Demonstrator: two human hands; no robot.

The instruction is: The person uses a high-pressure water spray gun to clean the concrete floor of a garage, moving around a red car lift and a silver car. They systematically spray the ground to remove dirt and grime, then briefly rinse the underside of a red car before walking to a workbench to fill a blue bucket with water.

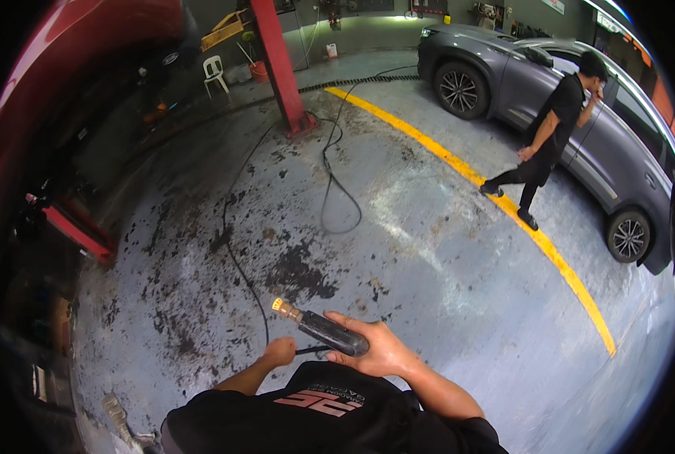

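In front of my chest, my right hand [386, 346] is closed round a black spray gun [334, 333] with a brass fitting [290, 312] and a yellow nozzle tip [278, 304]. The nozzle points forward and to the left. A black hose [311, 349] runs from beside the gun's rear end to my left hand [280, 351], whose fingers are wrapped round it. Beyond my left hand the hose lies over the floor toward a red post. Where the hose joins the gun is hidden by my right hand.
A red lift post [283, 72] stands ahead, with a looped black hose [333, 181] near its base. At left are a red car [87, 45] and a red lift arm [80, 231]. A person [557, 125] walks beside a grey car [530, 83], over a yellow line [436, 147]. The floor is stained.
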